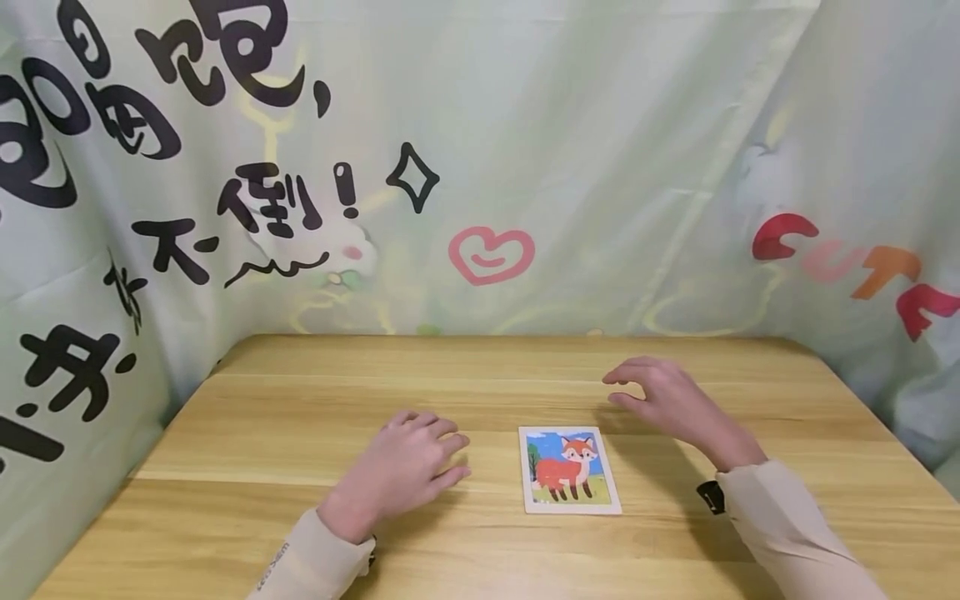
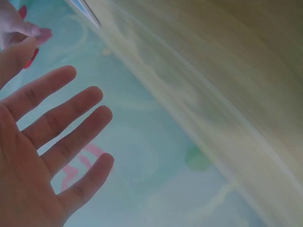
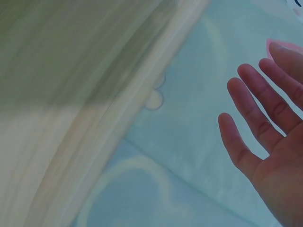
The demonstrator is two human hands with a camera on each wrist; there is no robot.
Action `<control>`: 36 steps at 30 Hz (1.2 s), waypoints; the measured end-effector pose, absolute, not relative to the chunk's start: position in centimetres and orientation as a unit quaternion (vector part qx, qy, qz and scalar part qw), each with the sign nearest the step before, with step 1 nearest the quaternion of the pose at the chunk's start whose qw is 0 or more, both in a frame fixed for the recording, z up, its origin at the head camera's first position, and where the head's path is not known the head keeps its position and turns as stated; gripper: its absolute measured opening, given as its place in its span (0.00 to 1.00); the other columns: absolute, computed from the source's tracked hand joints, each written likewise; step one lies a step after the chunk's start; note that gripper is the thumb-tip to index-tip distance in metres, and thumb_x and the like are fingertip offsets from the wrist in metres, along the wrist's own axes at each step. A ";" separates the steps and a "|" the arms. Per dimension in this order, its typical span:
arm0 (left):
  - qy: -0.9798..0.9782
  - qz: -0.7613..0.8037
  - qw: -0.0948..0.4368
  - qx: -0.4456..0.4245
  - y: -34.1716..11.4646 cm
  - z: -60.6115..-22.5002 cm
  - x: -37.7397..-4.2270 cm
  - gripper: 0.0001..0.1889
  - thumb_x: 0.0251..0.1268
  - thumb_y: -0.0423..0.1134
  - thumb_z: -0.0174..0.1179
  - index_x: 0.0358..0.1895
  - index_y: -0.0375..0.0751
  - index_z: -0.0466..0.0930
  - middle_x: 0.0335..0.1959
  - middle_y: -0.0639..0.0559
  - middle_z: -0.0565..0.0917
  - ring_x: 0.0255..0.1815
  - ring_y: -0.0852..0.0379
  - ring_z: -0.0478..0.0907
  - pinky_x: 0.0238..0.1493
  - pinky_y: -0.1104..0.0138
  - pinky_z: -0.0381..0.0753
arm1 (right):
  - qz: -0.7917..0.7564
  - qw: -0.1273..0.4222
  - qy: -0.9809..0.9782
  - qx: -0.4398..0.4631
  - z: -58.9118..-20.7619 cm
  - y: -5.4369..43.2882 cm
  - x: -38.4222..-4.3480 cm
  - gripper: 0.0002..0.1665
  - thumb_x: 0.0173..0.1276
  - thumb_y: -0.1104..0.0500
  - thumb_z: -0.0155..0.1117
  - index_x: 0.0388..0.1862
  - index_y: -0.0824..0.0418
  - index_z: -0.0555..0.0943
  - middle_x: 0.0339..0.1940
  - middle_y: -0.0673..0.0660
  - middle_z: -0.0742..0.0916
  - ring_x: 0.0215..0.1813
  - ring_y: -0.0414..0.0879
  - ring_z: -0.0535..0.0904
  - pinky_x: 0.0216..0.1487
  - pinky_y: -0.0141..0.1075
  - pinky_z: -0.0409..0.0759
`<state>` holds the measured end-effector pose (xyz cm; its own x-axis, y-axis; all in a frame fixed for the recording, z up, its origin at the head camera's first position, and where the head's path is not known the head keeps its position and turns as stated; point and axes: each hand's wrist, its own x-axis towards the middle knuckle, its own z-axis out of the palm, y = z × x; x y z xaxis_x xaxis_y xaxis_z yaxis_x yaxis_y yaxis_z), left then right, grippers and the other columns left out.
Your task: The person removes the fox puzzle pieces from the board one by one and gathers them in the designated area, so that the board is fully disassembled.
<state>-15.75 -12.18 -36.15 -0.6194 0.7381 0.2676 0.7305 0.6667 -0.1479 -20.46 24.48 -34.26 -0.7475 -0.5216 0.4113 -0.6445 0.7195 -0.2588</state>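
Observation:
A white-bordered fox picture (image 1: 569,470), looking like a small flat puzzle or card, lies on the wooden table between the two hands. To its left my left hand (image 1: 408,458) hovers over the wood, fingers spread and nothing held. My right hand (image 1: 663,398) is above the table, to the right of the picture and farther back, with its fingers loosely bent and no object in them. Both wrist views show a bare palm: the left hand (image 2: 42,142) and the right hand (image 3: 270,123) each have separated fingers. Neither hand touches the picture.
The wooden table (image 1: 300,400) has a straight back edge with rounded corners. Pale printed curtains (image 1: 600,167) hang behind it and at both sides, bearing black characters, a pink heart (image 1: 491,256) and coloured letters. A black band (image 1: 711,497) shows at the right cuff.

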 end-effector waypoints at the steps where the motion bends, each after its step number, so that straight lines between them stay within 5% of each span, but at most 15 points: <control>1: -0.898 0.012 0.156 -0.412 -11.9 -36.1 -15.8 0.16 0.71 0.53 0.62 0.49 0.48 0.89 0.49 0.50 0.87 0.52 0.48 0.83 0.51 0.49 0.82 | 0.197 0.154 -0.914 0.320 -34.3 24.3 -20.5 0.10 0.61 0.68 0.74 0.43 0.67 0.88 0.42 0.60 0.90 0.46 0.59 0.86 0.46 0.54 0.84; 20: -0.873 0.046 0.168 -0.456 -8.6 -36.1 -15.1 0.13 0.72 0.52 0.61 0.48 0.51 0.89 0.48 0.55 0.87 0.51 0.55 0.83 0.52 0.56 0.81 | 0.208 0.116 -0.909 0.342 -35.1 21.4 -21.3 0.07 0.63 0.68 0.73 0.41 0.65 0.89 0.41 0.58 0.89 0.45 0.56 0.86 0.46 0.51 0.84; 36: -0.861 0.077 0.105 -0.492 -5.9 -36.4 -14.5 0.17 0.73 0.56 0.59 0.55 0.55 0.87 0.56 0.59 0.84 0.57 0.58 0.80 0.58 0.60 0.78 | 0.202 0.083 -0.909 0.356 -35.6 20.1 -21.8 0.08 0.64 0.68 0.72 0.42 0.65 0.89 0.42 0.57 0.89 0.44 0.53 0.86 0.44 0.47 0.85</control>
<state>-14.53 -5.95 -36.44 -0.4945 0.8629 0.1041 0.8306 0.5044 -0.2358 -21.79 20.07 -35.59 -0.7331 -0.6126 0.2955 -0.6801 0.6653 -0.3081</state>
